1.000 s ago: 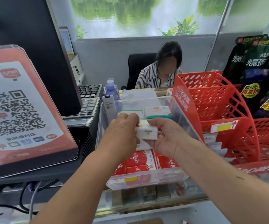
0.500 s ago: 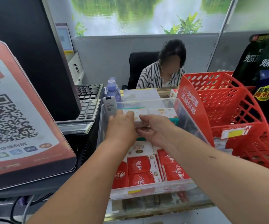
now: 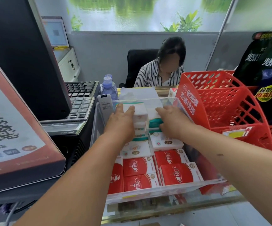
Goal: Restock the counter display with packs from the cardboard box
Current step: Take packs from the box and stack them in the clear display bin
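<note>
1. Counts: 2 hands in the display tray (image 3: 164, 188), a clear one w/ a divider down the middle. 5 red packs (image 3: 136, 165) show at its front, the leftmost partly hidden by the arm. Behind them lie 2 white-and-gold packs (image 3: 165, 142), one per side.
2. Also 2 water bottles (image 3: 109, 88) behind the tray, 1 red mesh rack (image 3: 230, 101) to the right and 1 QR sign (image 3: 9, 128) on the left.
3. The white pack (image 3: 140, 114) is a small plain block w/ pale print on its near face, blurred — text unreadable.
4. Left hand (image 3: 120, 124) grips that white pack at the rear of the tray's left compartment. The fingers wrap its left side and top, so the pack sticks out to the hand's right, just beside the divider.
5. Right hand (image 3: 172, 123) is in the rear of the right compartment, apart from the white pack. Its fingers bend over the top of a teal-edged pack (image 3: 155, 123) — can't tell if it grips or only rests there.
6. The tray sits on the glass counter (image 3: 221, 207), touching the red rack.
</note>
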The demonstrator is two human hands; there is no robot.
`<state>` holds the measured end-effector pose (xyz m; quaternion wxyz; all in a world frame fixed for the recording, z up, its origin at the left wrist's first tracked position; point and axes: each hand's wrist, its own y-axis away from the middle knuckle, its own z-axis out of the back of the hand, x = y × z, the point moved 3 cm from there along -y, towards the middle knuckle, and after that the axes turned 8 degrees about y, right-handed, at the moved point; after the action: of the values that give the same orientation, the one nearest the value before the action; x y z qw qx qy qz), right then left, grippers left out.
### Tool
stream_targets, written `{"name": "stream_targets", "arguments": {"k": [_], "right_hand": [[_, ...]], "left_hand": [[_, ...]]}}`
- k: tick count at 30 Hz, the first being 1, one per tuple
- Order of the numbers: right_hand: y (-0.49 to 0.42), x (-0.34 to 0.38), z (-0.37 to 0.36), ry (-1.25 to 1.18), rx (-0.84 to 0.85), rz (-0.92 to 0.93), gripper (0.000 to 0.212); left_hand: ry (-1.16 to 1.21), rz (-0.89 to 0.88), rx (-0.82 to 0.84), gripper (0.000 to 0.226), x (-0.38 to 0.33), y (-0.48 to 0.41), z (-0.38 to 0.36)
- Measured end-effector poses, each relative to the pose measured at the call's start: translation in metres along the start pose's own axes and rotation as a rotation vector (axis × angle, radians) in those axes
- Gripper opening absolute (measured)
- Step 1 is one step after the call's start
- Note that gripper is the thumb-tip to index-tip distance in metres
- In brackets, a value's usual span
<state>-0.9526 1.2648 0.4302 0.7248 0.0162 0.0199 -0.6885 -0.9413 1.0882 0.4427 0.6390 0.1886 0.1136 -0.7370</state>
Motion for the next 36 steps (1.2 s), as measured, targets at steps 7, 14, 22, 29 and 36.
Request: {"name": "stream_targets", "arguments": {"k": [7, 14, 22, 29, 36], "right_hand": [[-0.016, 0.006, -0.003, 0.076, 0.160, 0.072, 0.082], [-0.005, 0.010, 0.010, 0.071, 0.296, 0.041, 0.052], [0.043, 0.015, 0.036, -0.005, 0.191, -0.082, 0.098], [0.073, 0.009, 0.021, -1.103, 0.413, -0.472, 0.046], [0.090, 0.003, 0.023, -0.542, 0.267, -0.290, 0.048]], "left_hand": [[-0.046, -0.023, -0.093, 0.078, 0.002, 0.015, 0.012], [0.013, -0.148, -0.193, 0.043, -0.017, 0.039, 0.015], [0.260, -0.109, 0.218, 0.052, -0.034, 0.054, -0.003], [0.468, -0.065, 0.231, 0.089, -0.038, 0.065, -0.011], [0.992, 0.221, 0.131, 0.014, -0.023, 0.051, -0.014]]}}
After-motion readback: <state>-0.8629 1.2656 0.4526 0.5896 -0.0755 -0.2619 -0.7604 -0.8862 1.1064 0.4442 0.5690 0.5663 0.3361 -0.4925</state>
